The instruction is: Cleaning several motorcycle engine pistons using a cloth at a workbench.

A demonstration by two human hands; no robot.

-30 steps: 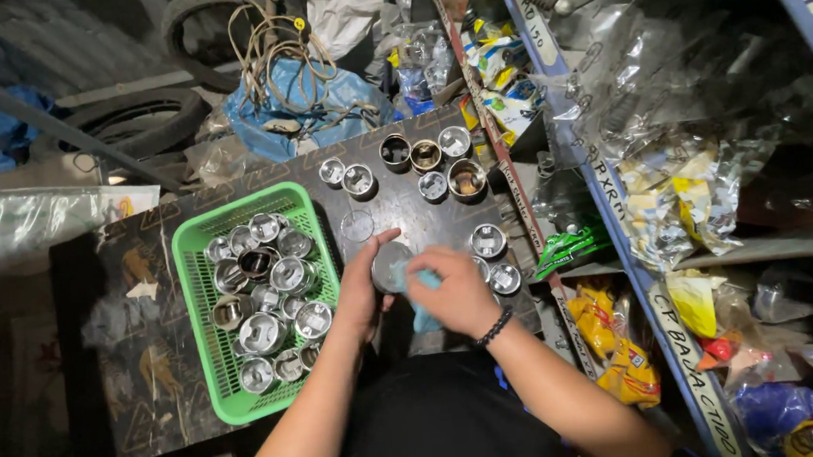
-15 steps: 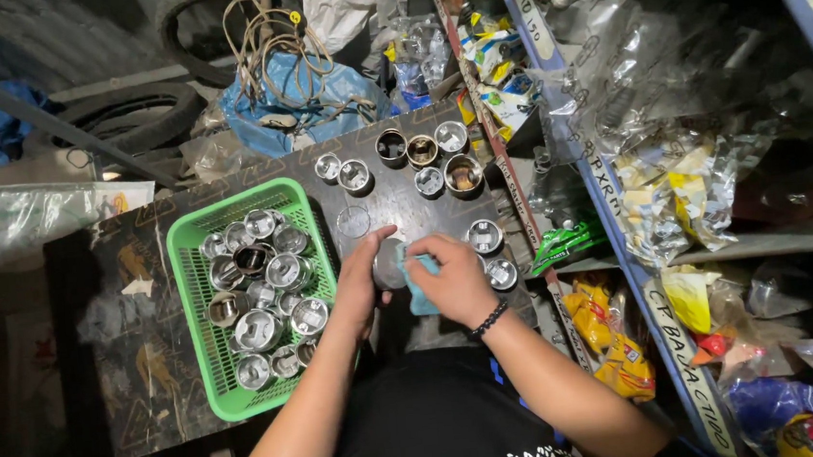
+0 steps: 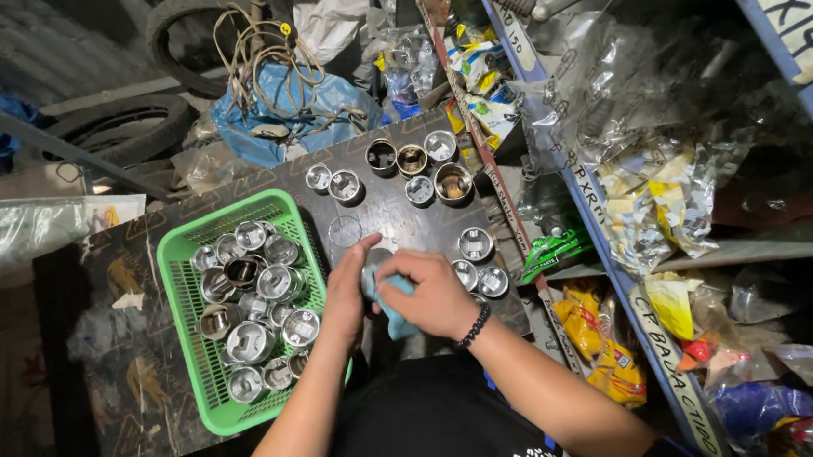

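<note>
Gripping a small metal cup, left hand closes round its side; right hand pinches a soft blue cloth against it. Cup judged rigid, slippery; hold by the wall.

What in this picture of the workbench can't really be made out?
- Head view: whatever the left hand and right hand grip with the light-blue cloth; fingers and cloth hide it.
- Lower metal cups in the green plastic basket: stacked, upper ones cover them.
- Contents of the crinkled clear plastic bags on the shelf: glare blurs them.
- The person's elbows: cut off by the bottom edge.
</note>
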